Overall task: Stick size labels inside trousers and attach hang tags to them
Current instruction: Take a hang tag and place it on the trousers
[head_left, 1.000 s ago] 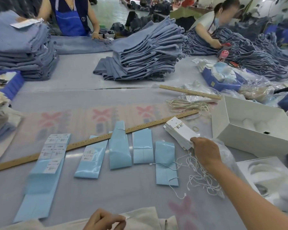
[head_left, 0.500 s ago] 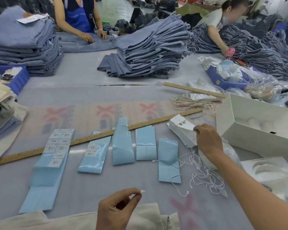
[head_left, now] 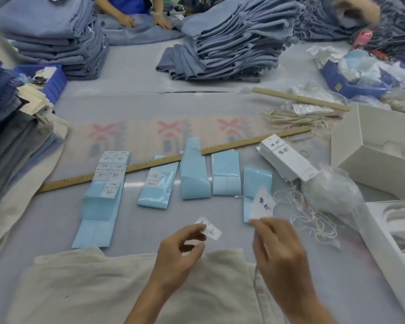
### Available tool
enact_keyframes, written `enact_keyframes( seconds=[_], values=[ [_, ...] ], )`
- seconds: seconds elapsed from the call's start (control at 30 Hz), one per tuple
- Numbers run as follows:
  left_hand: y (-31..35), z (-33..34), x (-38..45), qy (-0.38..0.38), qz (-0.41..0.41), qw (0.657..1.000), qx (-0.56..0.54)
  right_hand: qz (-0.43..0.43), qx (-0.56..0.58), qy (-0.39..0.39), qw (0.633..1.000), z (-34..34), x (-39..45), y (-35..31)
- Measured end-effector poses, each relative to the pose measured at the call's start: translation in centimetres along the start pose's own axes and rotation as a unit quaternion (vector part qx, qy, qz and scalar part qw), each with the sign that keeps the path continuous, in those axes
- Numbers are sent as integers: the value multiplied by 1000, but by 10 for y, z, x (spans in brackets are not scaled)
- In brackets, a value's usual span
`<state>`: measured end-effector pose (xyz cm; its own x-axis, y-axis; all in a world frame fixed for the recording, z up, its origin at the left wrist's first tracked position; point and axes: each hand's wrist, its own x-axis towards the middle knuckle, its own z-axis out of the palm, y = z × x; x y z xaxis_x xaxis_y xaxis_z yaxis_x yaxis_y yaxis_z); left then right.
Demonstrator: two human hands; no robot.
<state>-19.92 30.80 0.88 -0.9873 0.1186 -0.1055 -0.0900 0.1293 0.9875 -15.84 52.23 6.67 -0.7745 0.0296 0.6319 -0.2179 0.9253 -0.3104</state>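
Both hands are holding tags over beige trousers.

Head view: the left hand (head_left: pixel 180 251) is pinching a size label (head_left: pixel 211 229); at its three o'clock, the right hand (head_left: pixel 276 249) is pinching a hang tag (head_left: pixel 262 205), above the trousers (head_left: pixel 98 288) lying on the surface (head_left: pixel 150 106).

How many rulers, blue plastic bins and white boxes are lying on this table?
Wooden rulers: 2, a long one and a shorter one
Blue bins: 2, one at the left, one at the right
White box: 1
Total: 5

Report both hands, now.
Left hand: pinches a size label.
Right hand: pinches a hang tag.
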Motion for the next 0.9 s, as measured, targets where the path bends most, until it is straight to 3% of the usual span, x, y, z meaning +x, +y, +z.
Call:
enact_keyframes(
  seconds=[0.1,0.2,0.3,0.37,0.43,0.5,0.57,0.6,0.77,0.9],
  values=[
    [-4,-23,-8,47,-20,998,-33,-18,-11,-62,998,12,-74,-85],
    [-17,-46,-18,71,-31,997,-25,40,34,-223,973,18,-122,-142],
    [-27,-62,-33,53,-44,997,-27,23,25,-226,973,30,-142,-162],
    [-30,-67,-45,31,-51,998,-35,118,72,-206,969,31,-147,-161],
    [-31,-68,-59,1,-48,998,-31,264,193,-150,933,30,-145,-156],
    [-31,-68,-73,-35,-40,998,-16,380,299,-107,869,28,-133,-143],
    [-31,-66,-86,-69,-26,997,-2,451,351,-144,808,26,-116,-130],
    [-31,-66,-92,-81,-20,997,1,454,357,-174,797,28,-108,-129],
    [-33,-62,-121,-83,-45,995,17,412,302,-253,822,29,-111,-132],
    [-41,-65,-141,-30,-34,988,145,426,262,-277,820,31,-125,-132]
  ],
)
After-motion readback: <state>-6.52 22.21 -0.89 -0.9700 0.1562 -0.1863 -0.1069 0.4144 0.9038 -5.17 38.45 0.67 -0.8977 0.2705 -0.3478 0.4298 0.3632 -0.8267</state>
